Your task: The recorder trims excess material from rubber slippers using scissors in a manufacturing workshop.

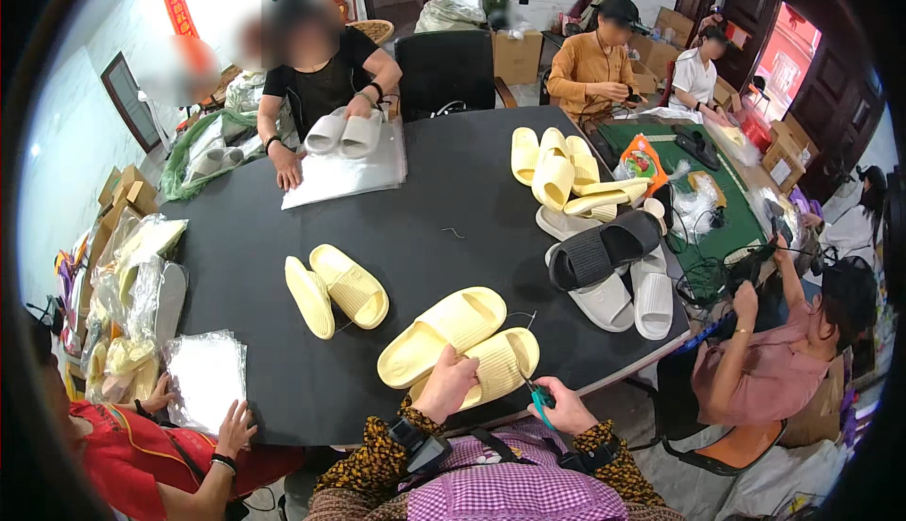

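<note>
On the near edge of the dark table lies a pair of pale yellow slide slippers. My left hand (448,387) is closed on the side of the nearer slipper (493,368), and the farther slipper (442,325) rests against it. My right hand (564,406) grips small scissors (541,398) with teal handles, their blades pointing at that nearer slipper's open end. A thin loop of thread or tie (525,317) stands out beside the pair. Whether the blades touch anything is too small to tell. Another yellow pair (349,287) sits farther left.
At the right lie more yellow slippers (553,179), a black slipper (580,259) and grey ones (653,299). Across the table a person handles grey slippers (344,136) on clear bags (377,179). At left, another person's hands touch a stack of clear bags (206,379). More people sit at right.
</note>
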Tool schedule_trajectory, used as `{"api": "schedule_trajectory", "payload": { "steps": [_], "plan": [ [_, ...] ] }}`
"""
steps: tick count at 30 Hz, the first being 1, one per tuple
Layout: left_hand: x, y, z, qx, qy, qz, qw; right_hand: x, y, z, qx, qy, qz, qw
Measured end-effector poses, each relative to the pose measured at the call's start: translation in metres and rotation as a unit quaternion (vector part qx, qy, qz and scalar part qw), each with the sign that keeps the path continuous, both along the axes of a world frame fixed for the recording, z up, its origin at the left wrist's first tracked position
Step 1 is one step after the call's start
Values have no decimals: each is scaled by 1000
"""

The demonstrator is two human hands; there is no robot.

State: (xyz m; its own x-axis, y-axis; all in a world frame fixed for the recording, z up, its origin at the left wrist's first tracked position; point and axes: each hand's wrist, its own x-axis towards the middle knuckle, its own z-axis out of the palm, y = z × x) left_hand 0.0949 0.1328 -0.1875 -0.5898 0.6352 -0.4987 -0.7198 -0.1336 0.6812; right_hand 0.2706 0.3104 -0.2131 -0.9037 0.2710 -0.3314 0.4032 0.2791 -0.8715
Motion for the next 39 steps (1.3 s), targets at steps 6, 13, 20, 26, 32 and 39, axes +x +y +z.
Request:
{"api": "schedule_trajectory", "payload": {
  "steps": [6, 13, 20, 26, 32, 39],
  "plan": [
    [7, -8, 10, 9, 8, 6, 1000, -4, -8, 5, 29, 37, -5, 999],
    [11, -14, 11, 6, 10, 26, 1000, -11, -10, -8, -12, 53, -8, 999],
    [9, -17, 6, 27, 13, 11, 999, -16, -11, -1, -48, 69, -33, 996],
    [9, -20, -1, 8, 15, -17, 1000, -24, -9, 5, 4, 71, -59, 996],
    [11, -21, 0, -46, 86, -82, 992, -37, -10, 11, 104, 53, -38, 992],
    [11, -18, 1, -55, 120, -141, 981, -46, -9, 7, 101, 59, -54, 992]
  ]
}}
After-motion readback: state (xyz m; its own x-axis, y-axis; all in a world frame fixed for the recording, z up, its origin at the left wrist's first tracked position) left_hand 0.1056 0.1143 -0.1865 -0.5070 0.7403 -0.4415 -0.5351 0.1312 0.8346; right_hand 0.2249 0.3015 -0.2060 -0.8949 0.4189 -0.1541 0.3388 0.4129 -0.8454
